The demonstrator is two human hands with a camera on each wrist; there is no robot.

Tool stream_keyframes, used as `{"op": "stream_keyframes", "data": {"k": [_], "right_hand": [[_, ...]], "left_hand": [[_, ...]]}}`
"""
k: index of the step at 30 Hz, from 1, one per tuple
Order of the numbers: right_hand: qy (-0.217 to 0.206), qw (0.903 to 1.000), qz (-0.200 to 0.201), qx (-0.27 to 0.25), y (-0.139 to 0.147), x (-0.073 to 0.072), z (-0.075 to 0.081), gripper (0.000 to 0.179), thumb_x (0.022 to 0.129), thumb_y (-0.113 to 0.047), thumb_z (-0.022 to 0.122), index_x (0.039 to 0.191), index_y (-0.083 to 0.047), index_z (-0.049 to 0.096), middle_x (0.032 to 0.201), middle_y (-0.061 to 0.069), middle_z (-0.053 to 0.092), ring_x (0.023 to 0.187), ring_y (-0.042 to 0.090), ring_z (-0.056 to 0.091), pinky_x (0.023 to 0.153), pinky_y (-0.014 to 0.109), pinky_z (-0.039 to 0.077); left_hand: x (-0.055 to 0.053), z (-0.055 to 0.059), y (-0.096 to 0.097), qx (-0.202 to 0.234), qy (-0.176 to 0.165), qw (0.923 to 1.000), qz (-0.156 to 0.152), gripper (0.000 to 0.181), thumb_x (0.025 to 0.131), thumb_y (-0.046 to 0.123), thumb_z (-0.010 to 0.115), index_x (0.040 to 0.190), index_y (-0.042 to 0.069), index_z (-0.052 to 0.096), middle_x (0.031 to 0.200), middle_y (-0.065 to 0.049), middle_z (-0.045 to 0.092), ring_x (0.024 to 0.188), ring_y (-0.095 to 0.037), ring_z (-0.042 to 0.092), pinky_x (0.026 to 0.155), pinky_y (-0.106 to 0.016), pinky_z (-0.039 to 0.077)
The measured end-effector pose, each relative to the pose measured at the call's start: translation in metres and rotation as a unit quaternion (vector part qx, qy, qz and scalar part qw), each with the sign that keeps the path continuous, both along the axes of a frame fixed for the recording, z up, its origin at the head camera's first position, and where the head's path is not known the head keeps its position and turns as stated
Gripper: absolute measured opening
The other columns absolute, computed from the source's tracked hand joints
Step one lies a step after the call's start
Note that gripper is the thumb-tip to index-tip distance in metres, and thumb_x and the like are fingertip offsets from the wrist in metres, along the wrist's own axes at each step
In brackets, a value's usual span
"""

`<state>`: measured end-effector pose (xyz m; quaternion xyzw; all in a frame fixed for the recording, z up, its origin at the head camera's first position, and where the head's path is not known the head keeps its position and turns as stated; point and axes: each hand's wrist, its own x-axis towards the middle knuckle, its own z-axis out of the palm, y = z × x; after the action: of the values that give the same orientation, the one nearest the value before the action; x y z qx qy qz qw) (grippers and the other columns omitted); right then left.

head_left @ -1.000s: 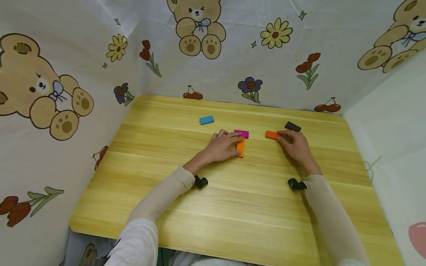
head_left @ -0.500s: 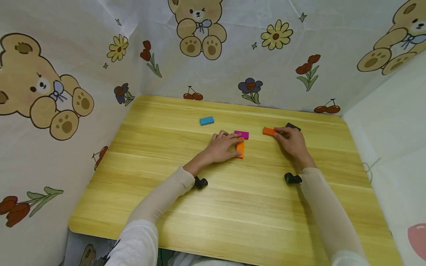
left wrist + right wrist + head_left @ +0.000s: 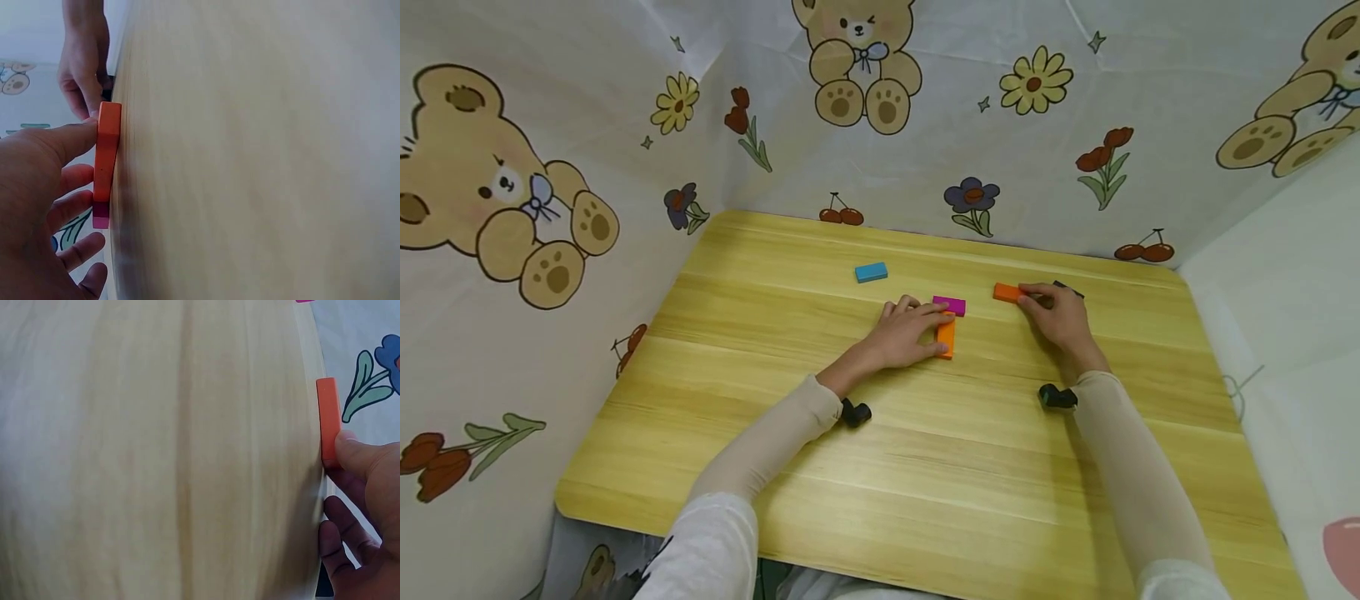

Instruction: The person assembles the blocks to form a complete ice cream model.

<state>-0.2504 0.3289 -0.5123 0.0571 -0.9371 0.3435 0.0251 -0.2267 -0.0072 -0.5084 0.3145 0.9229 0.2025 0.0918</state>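
The orange block lies flat near the middle of the worktop, its long axis running away from the person, its far end at the near side of the magenta block; whether the two touch is hard to tell. The magenta block lies crosswise, long axis left to right, so the pair make a rough T. The left hand is spread above them with its fingers loosely extended, gripping nothing: the thumb rests at the orange block's near end, while the fingertips reach its far end and the magenta block. To the right, the right hand pinches the right end of the red-orange block between thumb and index finger, its other fingers loosely bent. That block's long axis runs left to right, slightly slanted, and its free end points left, with a gap between it and the magenta block. The dark block lies just behind the right hand, mostly hidden by it. Farther back and to the left, the blue block lies well apart from the hands, long axis left to right, its right end slightly farther back. A cloth printed with bears, flowers and cherries stands behind the worktop.
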Motion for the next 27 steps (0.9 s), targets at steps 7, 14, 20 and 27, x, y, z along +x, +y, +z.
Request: {"op": "stream_keyframes", "data": {"k": [7, 14, 20, 27], "right_hand": [[0.0, 1.0, -0.003, -0.009, 0.0, -0.001, -0.001, 0.042, 0.11, -0.03, 0.063, 0.145, -0.008, 0.069, 0.142, 0.028, 0.068, 0.119, 0.045, 0.066, 0.102, 0.06, 0.05], [-0.025, 0.9994, -0.012, -0.02, 0.001, -0.005, -0.004, 0.044, 0.111, -0.033, 0.062, 0.148, -0.011, 0.067, 0.146, 0.026, 0.066, 0.123, 0.043, 0.065, 0.106, 0.059, 0.049], [-0.032, 0.9991, -0.015, -0.023, -0.005, -0.008, -0.003, 0.044, 0.111, -0.035, 0.062, 0.148, -0.012, 0.067, 0.145, 0.025, 0.067, 0.122, 0.043, 0.064, 0.108, 0.06, 0.048], [-0.006, 0.9999, -0.011, -0.01, -0.012, -0.012, -0.003, 0.041, 0.11, -0.031, 0.065, 0.146, -0.011, 0.069, 0.14, 0.025, 0.071, 0.116, 0.044, 0.068, 0.103, 0.059, 0.05]], "left_hand": [[0.001, -0.002, 0.001, 0.008, -0.001, 1.0, 0.002, 0.062, 0.106, 0.058, 0.061, 0.162, 0.036, 0.049, 0.175, 0.01, 0.039, 0.143, -0.025, 0.038, 0.104, -0.045, 0.031], [0.0, -0.003, 0.0, 0.012, -0.001, 0.9999, 0.001, 0.062, 0.106, 0.057, 0.061, 0.162, 0.035, 0.05, 0.175, 0.01, 0.039, 0.143, -0.026, 0.038, 0.104, -0.045, 0.031], [-0.001, -0.005, 0.0, 0.009, 0.002, 1.0, 0.001, 0.062, 0.106, 0.059, 0.061, 0.163, 0.036, 0.049, 0.175, 0.011, 0.039, 0.143, -0.025, 0.038, 0.102, -0.044, 0.031], [0.0, -0.006, 0.0, 0.003, 0.004, 1.0, 0.0, 0.063, 0.106, 0.059, 0.059, 0.164, 0.037, 0.047, 0.176, 0.011, 0.038, 0.142, -0.024, 0.038, 0.1, -0.043, 0.031]]}}
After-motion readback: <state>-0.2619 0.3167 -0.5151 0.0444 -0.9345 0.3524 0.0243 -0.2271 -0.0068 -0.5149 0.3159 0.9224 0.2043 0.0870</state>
